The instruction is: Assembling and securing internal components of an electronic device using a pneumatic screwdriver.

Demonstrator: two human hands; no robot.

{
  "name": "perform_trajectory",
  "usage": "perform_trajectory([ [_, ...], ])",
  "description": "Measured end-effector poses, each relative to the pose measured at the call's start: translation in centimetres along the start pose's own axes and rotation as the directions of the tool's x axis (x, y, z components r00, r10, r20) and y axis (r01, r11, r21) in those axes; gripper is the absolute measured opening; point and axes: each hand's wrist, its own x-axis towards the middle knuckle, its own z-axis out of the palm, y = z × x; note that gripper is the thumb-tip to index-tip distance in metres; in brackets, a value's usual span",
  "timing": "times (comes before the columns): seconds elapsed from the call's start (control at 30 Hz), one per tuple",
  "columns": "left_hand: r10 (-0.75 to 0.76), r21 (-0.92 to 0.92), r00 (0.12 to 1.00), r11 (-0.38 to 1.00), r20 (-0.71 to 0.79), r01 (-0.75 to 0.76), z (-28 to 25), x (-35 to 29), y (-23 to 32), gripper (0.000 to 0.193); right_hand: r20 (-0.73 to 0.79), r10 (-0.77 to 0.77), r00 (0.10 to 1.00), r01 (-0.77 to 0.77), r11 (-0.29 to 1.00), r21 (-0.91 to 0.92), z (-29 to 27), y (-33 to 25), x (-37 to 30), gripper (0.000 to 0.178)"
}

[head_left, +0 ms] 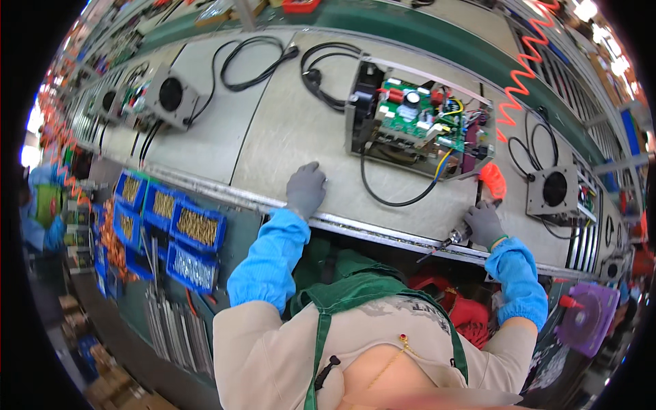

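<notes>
A silver driver tool (459, 235) with a thin shaft lay in the gloved right hand (486, 223), its fingers wrapped around it at the table's near edge, the tip pointing left toward the person. Just beyond that hand was a bright orange wrapping (493, 182). The gloved left hand (305, 191) rested on the table (273, 140), fingers extended, with no object visible in it. Ahead of and between the hands sat an uncovered metal unit (422, 119) with a green circuit board (408, 113), a black cable (391, 203) curving toward the hands. Left of the left hand, blue bins (179, 231) held brass-coloured and silvery small parts.
</notes>
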Motion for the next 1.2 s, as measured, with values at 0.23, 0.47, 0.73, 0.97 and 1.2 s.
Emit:
perform_trajectory([
  [0.23,-0.092,0.045,0.994,0.994,-0.065,0.095,0.8,-2.5,0.0,0.022,0.379,0.069,0.923,-0.204,0.922,0.330,-2.3,-3.6,0.0,0.046],
  [0.47,-0.345,-0.294,0.894,0.920,-0.285,0.261,-2.5,-10.3,-4.1,0.035,0.366,-0.020,0.930,-0.299,0.535,0.790,0.7,-8.4,-1.8,0.064],
  [0.73,-0.545,0.053,0.615,0.723,-0.570,0.689,-12.2,-21.7,-15.5,0.025,0.462,-0.229,0.857,-0.501,-0.585,0.638,-0.5,-15.4,-2.8,0.071],
  [0.97,-0.732,0.279,0.603,0.536,-0.316,0.797,-13.7,-18.6,-15.9,0.018,0.049,-0.485,0.873,-0.449,-0.761,0.469,-5.9,-19.6,0.6,0.080],
  [1.2,-0.652,0.193,0.586,0.573,-0.482,0.796,-13.0,-19.3,-16.7,0.017,-0.007,-0.497,0.868,-0.408,-0.720,0.561,-14.0,-23.3,2.5,0.090],
])
